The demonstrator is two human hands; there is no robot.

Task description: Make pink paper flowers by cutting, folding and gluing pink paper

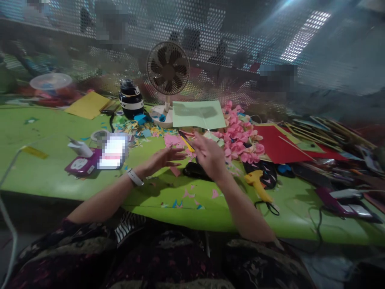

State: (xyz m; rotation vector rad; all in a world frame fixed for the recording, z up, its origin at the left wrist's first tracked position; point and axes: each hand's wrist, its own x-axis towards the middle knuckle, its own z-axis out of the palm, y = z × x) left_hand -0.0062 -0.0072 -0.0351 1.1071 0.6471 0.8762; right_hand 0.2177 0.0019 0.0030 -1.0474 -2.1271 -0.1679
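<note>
My left hand [164, 159], with a white band on the wrist, hovers over the green table [114, 188]. Its fingers are stretched out and apart, with nothing in them. My right hand [210, 156] is to its right, fingers bent around a slim yellow-and-dark tool [187, 141] that points up and to the left. Blur and the fingers hide what kind of tool it is. Pink paper scraps [173, 140] lie just beyond my hands. Beneath my right hand is a black object [194, 170], partly covered by it.
A small fan [168, 70], a black jar [131, 100] and a pale green sheet [198, 114] stand behind. Pink paper pieces [240, 132] are heaped at right, near red sheets [282, 144] and a yellow glue gun [258, 184]. A lit phone [112, 152] leans at left.
</note>
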